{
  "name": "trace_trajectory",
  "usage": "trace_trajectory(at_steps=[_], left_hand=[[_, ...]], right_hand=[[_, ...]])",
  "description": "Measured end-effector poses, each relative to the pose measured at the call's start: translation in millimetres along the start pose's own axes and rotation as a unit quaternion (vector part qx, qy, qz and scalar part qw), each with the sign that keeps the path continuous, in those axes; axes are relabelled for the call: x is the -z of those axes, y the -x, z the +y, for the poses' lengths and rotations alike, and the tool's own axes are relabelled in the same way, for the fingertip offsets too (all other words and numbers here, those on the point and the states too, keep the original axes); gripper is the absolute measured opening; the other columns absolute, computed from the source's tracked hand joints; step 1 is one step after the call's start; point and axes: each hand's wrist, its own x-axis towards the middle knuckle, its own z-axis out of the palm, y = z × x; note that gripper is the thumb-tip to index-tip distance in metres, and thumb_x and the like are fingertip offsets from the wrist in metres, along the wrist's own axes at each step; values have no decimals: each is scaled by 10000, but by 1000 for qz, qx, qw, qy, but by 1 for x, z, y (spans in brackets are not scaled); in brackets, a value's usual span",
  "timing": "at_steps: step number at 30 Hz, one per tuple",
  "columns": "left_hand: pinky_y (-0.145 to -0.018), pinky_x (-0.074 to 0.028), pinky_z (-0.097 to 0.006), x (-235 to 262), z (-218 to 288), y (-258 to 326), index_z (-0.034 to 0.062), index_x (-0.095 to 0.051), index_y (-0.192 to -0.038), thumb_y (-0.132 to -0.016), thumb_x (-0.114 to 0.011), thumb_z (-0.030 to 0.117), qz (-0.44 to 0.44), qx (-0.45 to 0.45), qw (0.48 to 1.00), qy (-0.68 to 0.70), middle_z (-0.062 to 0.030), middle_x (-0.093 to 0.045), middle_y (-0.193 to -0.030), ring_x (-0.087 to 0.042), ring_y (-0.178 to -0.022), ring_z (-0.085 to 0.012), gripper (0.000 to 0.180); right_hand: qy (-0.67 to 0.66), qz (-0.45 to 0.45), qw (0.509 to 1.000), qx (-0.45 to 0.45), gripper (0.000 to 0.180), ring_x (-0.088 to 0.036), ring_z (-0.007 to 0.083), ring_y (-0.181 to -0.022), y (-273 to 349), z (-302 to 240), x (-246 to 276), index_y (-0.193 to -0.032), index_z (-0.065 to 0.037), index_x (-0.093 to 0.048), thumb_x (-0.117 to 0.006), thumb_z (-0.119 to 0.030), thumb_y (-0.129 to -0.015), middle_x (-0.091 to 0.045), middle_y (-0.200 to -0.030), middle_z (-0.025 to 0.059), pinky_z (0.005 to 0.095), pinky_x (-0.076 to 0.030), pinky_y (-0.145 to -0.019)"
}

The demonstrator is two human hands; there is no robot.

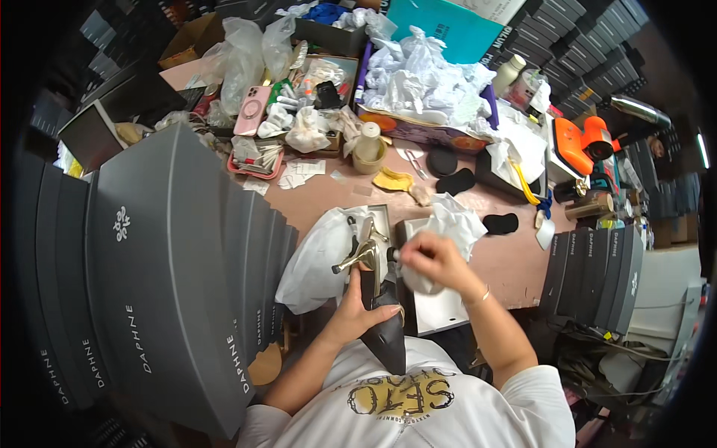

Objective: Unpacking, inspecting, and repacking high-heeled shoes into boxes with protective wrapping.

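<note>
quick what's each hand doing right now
Left hand: closed around the black high-heeled shoe.
Right hand: grip closed on crumpled white tissue paper, at the shoe's heel.

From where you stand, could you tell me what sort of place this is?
Probably a shoe packing or finishing workbench. The left hand holds a black high-heeled shoe, grey shoe boxes stand stacked beside it, and crumpled white tissue paper fills a box.

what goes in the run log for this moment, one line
left hand: holds black shoe | right hand: white cloth at gold heel | below: open grey box
</note>
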Motion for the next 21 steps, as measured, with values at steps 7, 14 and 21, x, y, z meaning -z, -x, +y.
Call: trace_trajectory(at_steps=[7, 14, 21], left_hand=[[-973, -409, -306, -31, 3, -11, 5, -157, -1417, -721, -784, 164, -73, 5, 994, -84, -122, -445, -1245, -471, -1141, -189, 950], [-992, -394, -318, -52, 11, -15, 8, -159, -1423, -716, -779, 164, -115, 15, 983, -142, -128, -440, -1259, -464, -1169, -203, 953], [-1045, -333, -297, -58, 1, -19, -3, -92, -1472, -707, -747, 103, -143, 62, 978, -137, -107, -378, -1340, -385, -1249, -180, 1013]], right_hand=[[18, 106, 994, 19, 91, -594, 139, -687, 70, -40, -18, -838, -9, -643, -706, -53, -789, -640, -813, 63, 245, -473, -623], [20, 252, 967, -40, 111, -549, 83, -638, 76, -35, -15, -834, -4, -608, -695, -66, -805, -618, -745, 43, 232, -442, -572], [35, 186, 981, -42, 109, -581, 157, -654, 96, -39, -2, -831, 2, -626, -697, -73, -795, -620, -749, 81, 267, -456, -600]])
